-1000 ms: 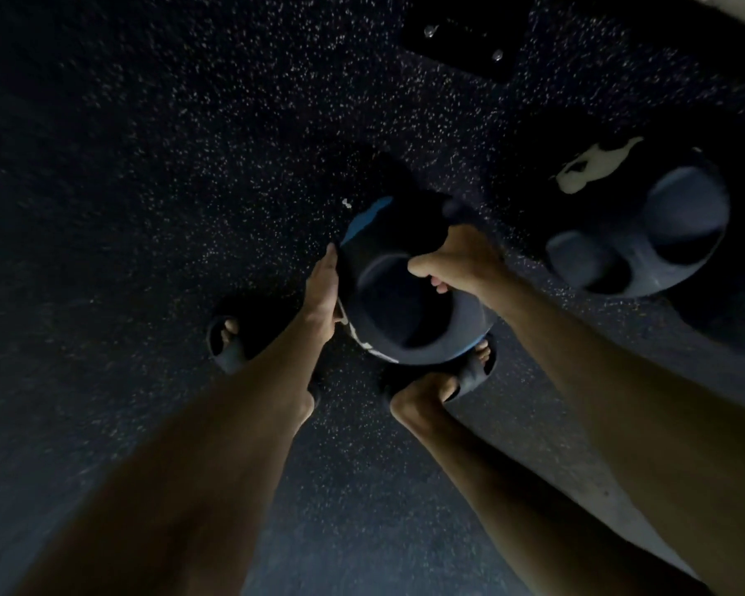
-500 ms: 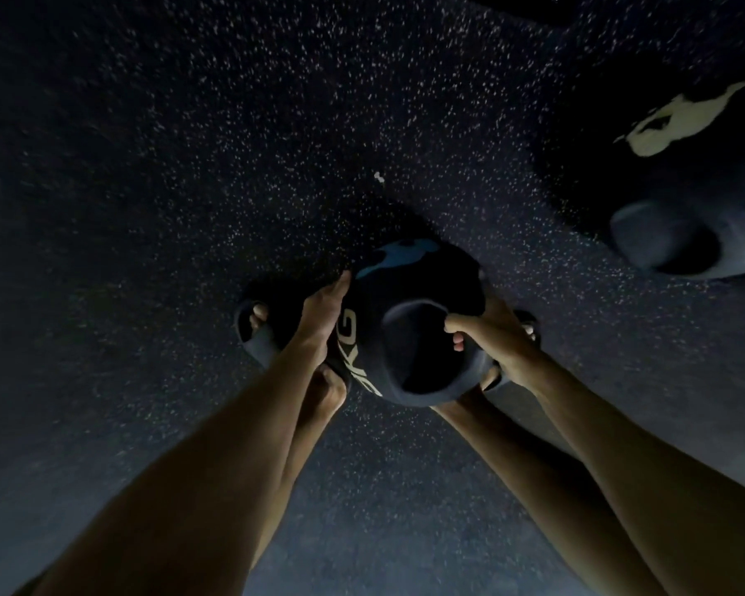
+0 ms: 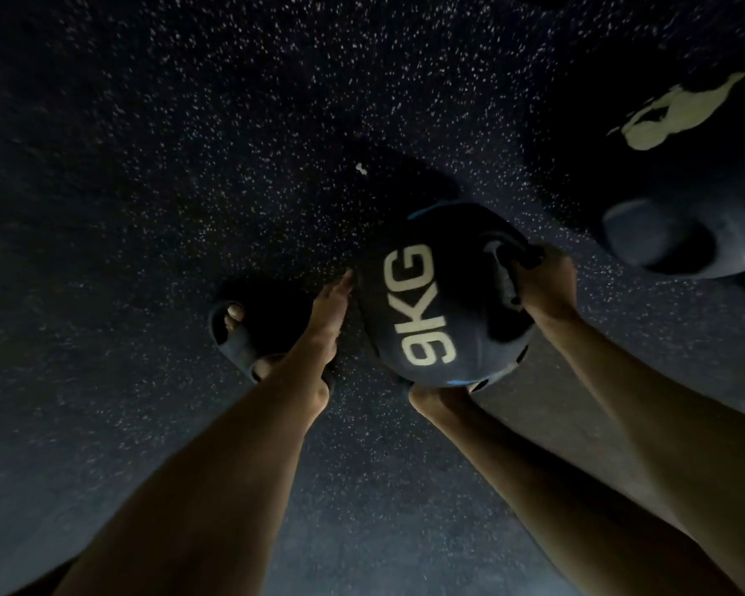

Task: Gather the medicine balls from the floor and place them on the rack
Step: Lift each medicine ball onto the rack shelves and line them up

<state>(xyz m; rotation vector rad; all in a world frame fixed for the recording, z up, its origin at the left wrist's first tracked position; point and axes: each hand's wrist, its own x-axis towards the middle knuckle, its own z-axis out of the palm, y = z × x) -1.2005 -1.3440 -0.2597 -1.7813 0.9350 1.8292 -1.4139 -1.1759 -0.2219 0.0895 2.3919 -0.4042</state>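
Head view looked straight down on a dark floor (image 3: 147,165) flecked with pale specks, in dim light. Farthest left, the person's left foot sat in a dark sandal (image 3: 233,337), toes showing at its open front. Just right of it came the left hand (image 3: 330,320), fingers straight and held together, flat like a blade. Its fingertips met the left edge of the ball (image 3: 426,303); whether the palm pressed the ball too could not be told, as shadow filled the gap between them. It gripped nothing.

The ball was dark with blue trim and bore "9KG" in pale letters, facing up. It sat between the two hands, in front of the legs, and covered most of the right foot (image 3: 439,397) below it. Whether it was off the floor could not be told.

On the ball's right side the right hand (image 3: 547,286) was curled tight round a handle set into a recess, knuckles up.

Well apart at the far right edge lay a second ball (image 3: 684,234) on the floor, dark, with a grey recess and a pale worn mark on top.
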